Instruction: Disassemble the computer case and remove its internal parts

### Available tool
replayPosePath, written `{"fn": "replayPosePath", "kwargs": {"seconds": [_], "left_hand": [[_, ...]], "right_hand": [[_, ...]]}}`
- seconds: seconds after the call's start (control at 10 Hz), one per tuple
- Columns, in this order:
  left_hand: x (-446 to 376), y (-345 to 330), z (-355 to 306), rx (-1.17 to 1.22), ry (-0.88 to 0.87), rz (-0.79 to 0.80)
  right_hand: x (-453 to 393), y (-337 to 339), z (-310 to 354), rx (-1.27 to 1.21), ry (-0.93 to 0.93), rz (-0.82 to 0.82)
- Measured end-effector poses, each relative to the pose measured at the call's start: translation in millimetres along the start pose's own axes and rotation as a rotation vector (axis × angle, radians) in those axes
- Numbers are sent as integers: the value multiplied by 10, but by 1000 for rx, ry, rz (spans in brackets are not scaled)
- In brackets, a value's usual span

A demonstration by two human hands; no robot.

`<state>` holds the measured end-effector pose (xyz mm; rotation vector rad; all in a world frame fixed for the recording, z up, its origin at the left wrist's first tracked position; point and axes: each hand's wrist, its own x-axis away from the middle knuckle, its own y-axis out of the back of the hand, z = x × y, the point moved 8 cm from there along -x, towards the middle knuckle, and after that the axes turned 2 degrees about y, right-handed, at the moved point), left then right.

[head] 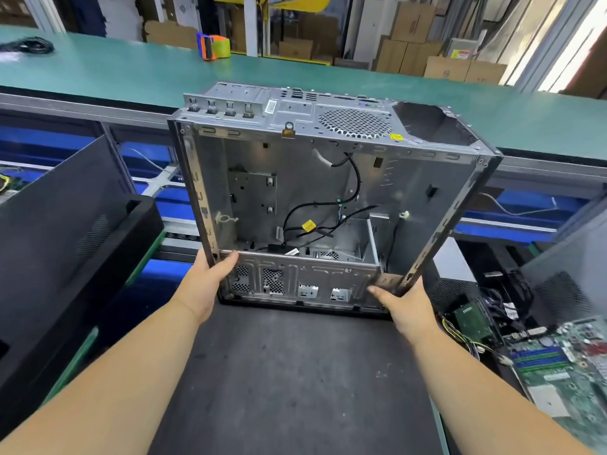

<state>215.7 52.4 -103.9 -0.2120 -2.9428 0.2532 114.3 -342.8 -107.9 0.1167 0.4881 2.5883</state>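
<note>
A grey metal computer case (404, 178) is held up in front of me, its open side facing me and its near end over the dark mat (295, 372). Inside, black cables (315, 221) with a yellow tag run across the bare back panel beside a small metal bay. My left hand (210, 277) grips the case's lower left corner, thumb over the edge. My right hand (407, 307) grips the lower right corner the same way. The fan grille and slot brackets show on the upper face.
A black case panel (65, 257) leans at the left. A green motherboard (565, 359) and loose wired parts lie at the right. Beyond the case runs a green conveyor belt (131, 70) with an orange tape dispenser (213, 46). Blue bins sit below it.
</note>
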Motion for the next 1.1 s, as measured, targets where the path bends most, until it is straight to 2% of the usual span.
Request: {"fn": "replayPosePath", "kwargs": {"seconds": [0.4,0.7,0.8,0.9,1.0,1.1], "left_hand": [[-545,-39,-79,-18,-8,-9],[-532,-82,-98,-52,1,-22],[-416,-90,-137,-78,3,-101],[-199,-60,-177,-75,-50,-248],[88,-68,-219,-53,-121,-317],[271,-88,-232,-57,-108,-337]], "right_hand": [[-479,-138,100,-15,15,13],[-487,-136,142,-8,-39,13],[-405,-114,203,10,-87,4],[-214,-6,270,15,-156,-82],[29,124,306,-14,-177,-156],[270,251,430,15,-160,-225]]}}
